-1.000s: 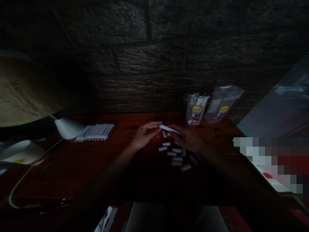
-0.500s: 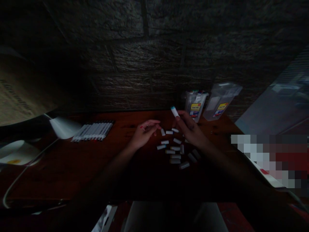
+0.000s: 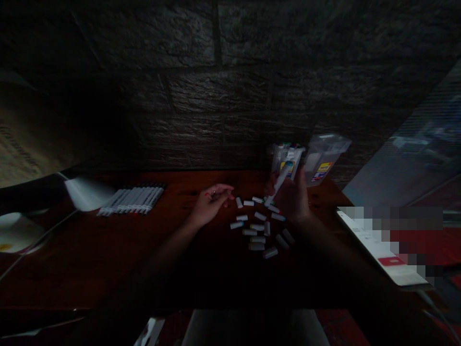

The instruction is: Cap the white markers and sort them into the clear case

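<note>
My right hand holds a white marker with a teal end, slanted up to the right, its fingers around it and the thumb raised at the side. Below and left of this hand, several short white marker caps with coloured ends lie scattered on the brown wooden table. Just left of the caps hovers my left hand, loosely bent, with thumb and forefinger slightly apart and nothing visible between them. Its closest neighbour is an upright-lying cap. The light is dim and fine detail is lost.
White markers lie side by side at the left. Behind my right hand stand a clear plastic case with coloured tips inside and a second transparent case. A white lamp-like cone, a paper bag and a white-edged device flank the table.
In my right hand the marker has swung from pointing up-left to slanting up-right, showing more of its length. The thumb has lifted away. My left hand stays near the caps, fingers closer together.
</note>
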Demonstrator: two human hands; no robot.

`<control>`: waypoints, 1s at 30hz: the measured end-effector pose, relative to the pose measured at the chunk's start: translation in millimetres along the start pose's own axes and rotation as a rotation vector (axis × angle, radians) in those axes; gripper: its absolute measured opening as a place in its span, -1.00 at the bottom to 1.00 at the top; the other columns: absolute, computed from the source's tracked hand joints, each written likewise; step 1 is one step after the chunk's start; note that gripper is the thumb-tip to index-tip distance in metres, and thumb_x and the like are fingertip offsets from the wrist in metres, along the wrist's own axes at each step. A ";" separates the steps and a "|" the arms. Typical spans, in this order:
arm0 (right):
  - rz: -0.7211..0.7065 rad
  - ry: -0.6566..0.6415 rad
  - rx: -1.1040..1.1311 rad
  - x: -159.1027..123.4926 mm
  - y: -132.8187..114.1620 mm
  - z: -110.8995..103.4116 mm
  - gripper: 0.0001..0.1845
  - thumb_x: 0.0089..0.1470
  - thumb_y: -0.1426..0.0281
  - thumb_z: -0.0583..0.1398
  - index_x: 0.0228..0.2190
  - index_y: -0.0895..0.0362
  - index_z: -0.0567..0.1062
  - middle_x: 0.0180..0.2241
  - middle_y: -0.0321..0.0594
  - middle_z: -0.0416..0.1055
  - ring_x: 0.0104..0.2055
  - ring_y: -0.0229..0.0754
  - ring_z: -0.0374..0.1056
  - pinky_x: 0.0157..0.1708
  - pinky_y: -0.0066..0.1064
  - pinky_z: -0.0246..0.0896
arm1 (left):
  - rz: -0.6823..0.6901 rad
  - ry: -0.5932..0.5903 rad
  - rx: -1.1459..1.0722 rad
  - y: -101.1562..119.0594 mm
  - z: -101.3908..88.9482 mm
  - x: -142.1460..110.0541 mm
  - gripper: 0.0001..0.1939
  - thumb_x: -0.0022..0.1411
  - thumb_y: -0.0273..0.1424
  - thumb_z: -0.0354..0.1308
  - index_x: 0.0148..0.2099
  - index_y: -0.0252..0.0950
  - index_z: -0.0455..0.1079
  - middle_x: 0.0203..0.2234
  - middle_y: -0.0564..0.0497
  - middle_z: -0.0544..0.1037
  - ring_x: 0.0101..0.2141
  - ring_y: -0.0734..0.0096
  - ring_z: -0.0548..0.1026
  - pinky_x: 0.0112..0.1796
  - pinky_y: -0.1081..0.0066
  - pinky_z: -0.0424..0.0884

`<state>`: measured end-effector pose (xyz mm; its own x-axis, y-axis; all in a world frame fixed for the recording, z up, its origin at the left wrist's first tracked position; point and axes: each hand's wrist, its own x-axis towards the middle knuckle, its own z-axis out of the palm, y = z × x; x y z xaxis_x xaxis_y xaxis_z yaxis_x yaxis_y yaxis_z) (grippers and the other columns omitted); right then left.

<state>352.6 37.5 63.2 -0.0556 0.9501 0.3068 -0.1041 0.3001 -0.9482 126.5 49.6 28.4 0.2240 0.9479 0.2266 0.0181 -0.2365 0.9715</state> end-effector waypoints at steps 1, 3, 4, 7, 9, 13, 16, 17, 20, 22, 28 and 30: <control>-0.015 0.010 -0.032 -0.2 0.4 -1.3 -0.20 -0.04 -0.40 -0.30 -0.51 0.00 0.27 -0.61 -0.28 0.12 -0.51 -0.15 0.19 -0.44 -0.25 0.14 | 0.006 -0.003 0.002 0.0 0.0 -0.1 -0.79 0.17 -0.27 0.26 -0.17 -0.26 0.52 -0.43 -0.01 0.59 -0.52 0.48 0.42 -0.44 0.45 0.35; -0.039 0.022 -0.082 -0.3 0.4 -3.9 -0.16 -0.06 -0.40 -0.36 -0.51 -0.01 0.29 -0.60 -0.28 0.10 -0.51 -0.14 0.16 -0.40 -0.21 0.14 | 0.013 -0.011 0.004 0.2 -0.2 -0.3 -0.79 0.16 -0.27 0.26 -0.18 -0.25 0.52 -0.44 -0.01 0.59 -0.52 0.48 0.42 -0.44 0.45 0.35; -0.039 0.015 -0.100 -0.5 0.0 -5.1 -0.15 -0.06 -0.39 -0.38 -0.51 -0.01 0.31 -0.61 -0.28 0.08 -0.52 -0.14 0.14 -0.38 -0.20 0.14 | 0.013 -0.013 0.003 0.3 -0.4 -0.3 -0.79 0.16 -0.28 0.26 -0.18 -0.25 0.52 -0.44 0.00 0.59 -0.52 0.48 0.42 -0.44 0.45 0.35; -0.003 -0.038 -0.120 -2.0 -3.1 -7.9 -0.13 -0.07 -0.39 -0.40 -0.56 -0.01 0.31 -0.66 -0.31 -0.04 -0.55 -0.15 0.08 -0.38 -0.18 0.12 | 0.008 -0.002 -0.005 0.5 -0.7 -0.1 -0.82 0.15 -0.30 0.26 -0.19 -0.25 0.52 -0.45 0.00 0.58 -0.52 0.47 0.43 -0.44 0.43 0.36; 0.033 -0.061 -0.089 -3.6 -5.8 -8.8 -0.14 -0.08 -0.40 -0.40 -0.63 -0.01 0.26 -0.68 -0.33 -0.13 -0.57 -0.15 0.04 -0.38 -0.17 0.12 | 0.002 -0.004 -0.006 0.2 -0.7 0.0 -0.82 0.16 -0.31 0.26 -0.19 -0.25 0.52 -0.45 -0.01 0.58 -0.52 0.47 0.43 -0.43 0.43 0.35; 0.089 -0.071 0.030 -5.5 -9.9 -6.8 -0.20 -0.07 -0.41 -0.36 -0.71 -0.01 0.10 -0.71 -0.34 -0.15 -0.58 -0.16 0.01 -0.42 -0.19 0.12 | 0.002 -0.022 -0.003 -1.5 -0.3 0.1 -0.83 0.18 -0.32 0.24 -0.19 -0.26 0.52 -0.47 -0.01 0.57 -0.52 0.47 0.43 -0.45 0.44 0.33; 0.123 -0.100 0.097 -4.7 -9.9 -1.5 -0.21 -0.07 -0.42 -0.29 -0.71 0.00 0.11 -0.71 -0.34 -0.09 -0.60 -0.21 -0.01 -0.49 -0.24 0.09 | 0.007 -0.022 0.011 -2.5 -0.2 0.3 -0.83 0.18 -0.32 0.24 -0.19 -0.26 0.51 -0.48 0.00 0.57 -0.53 0.48 0.42 -0.45 0.45 0.33; 0.129 -0.103 0.118 -4.1 -9.1 0.5 -0.22 -0.06 -0.42 -0.24 -0.70 0.00 0.13 -0.70 -0.35 -0.07 -0.61 -0.22 -0.02 -0.51 -0.26 0.08 | 0.011 -0.025 0.018 -2.5 -0.2 0.3 -0.84 0.18 -0.32 0.24 -0.19 -0.26 0.51 -0.48 0.01 0.57 -0.53 0.48 0.42 -0.45 0.45 0.33; 0.144 -0.077 0.180 -1.7 -4.6 4.9 -0.26 -0.05 -0.38 -0.07 -0.67 0.02 0.18 -0.69 -0.39 -0.06 -0.63 -0.28 -0.07 -0.57 -0.32 -0.02 | 0.019 -0.039 0.031 -1.3 0.0 -0.1 -0.84 0.17 -0.33 0.23 -0.19 -0.26 0.51 -0.48 0.02 0.58 -0.53 0.48 0.42 -0.44 0.45 0.34; 0.156 -0.048 0.200 -0.4 -1.0 5.3 -0.31 -0.05 -0.35 0.02 -0.64 0.03 0.23 -0.69 -0.41 -0.07 -0.64 -0.30 -0.13 -0.59 -0.34 -0.11 | 0.012 -0.034 0.029 -0.3 0.3 -0.3 -0.84 0.16 -0.33 0.24 -0.20 -0.26 0.52 -0.49 0.02 0.58 -0.53 0.48 0.41 -0.44 0.45 0.34; 0.085 -0.011 0.109 -2.1 -2.1 -1.0 -0.25 -0.02 -0.38 -0.17 -0.57 0.02 0.26 -0.63 -0.32 0.06 -0.58 -0.22 0.02 -0.48 -0.26 0.01 | 0.027 -0.039 0.023 -1.2 1.3 -0.4 -0.83 0.15 -0.30 0.25 -0.22 -0.24 0.52 -0.50 0.02 0.58 -0.53 0.48 0.42 -0.45 0.46 0.35; 0.063 -0.010 0.046 -3.2 -6.0 -2.2 -0.21 -0.04 -0.40 -0.30 -0.61 0.01 0.18 -0.64 -0.30 0.04 -0.56 -0.18 0.05 -0.44 -0.22 0.07 | 0.034 -0.046 0.035 -1.8 1.0 -0.5 -0.82 0.15 -0.28 0.25 -0.21 -0.24 0.52 -0.50 0.03 0.58 -0.53 0.48 0.42 -0.45 0.46 0.36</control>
<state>355.5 32.8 67.7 -0.0735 0.9660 0.2480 -0.1456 0.2356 -0.9609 127.3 49.3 26.5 0.2692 0.9287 0.2551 0.0440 -0.2764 0.9600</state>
